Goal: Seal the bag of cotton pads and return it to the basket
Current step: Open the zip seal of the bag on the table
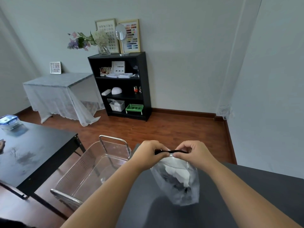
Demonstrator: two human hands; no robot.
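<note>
A clear plastic bag of cotton pads (178,181) hangs above the grey table (230,203), with white pads showing through its sides. Its top edge carries a black strip. My left hand (148,153) pinches the left end of that strip and my right hand (193,153) pinches the right end, fingertips nearly meeting in the middle. A transparent basket (92,168) with metal handles stands to the left of the bag, beside the table, with nothing visible inside it.
A black table (32,155) lies to the left with a blue-lidded box (9,120) on it. A black shelf unit (121,86) stands against the far wall, next to a cloth-covered table (60,91). Wooden floor shows between them.
</note>
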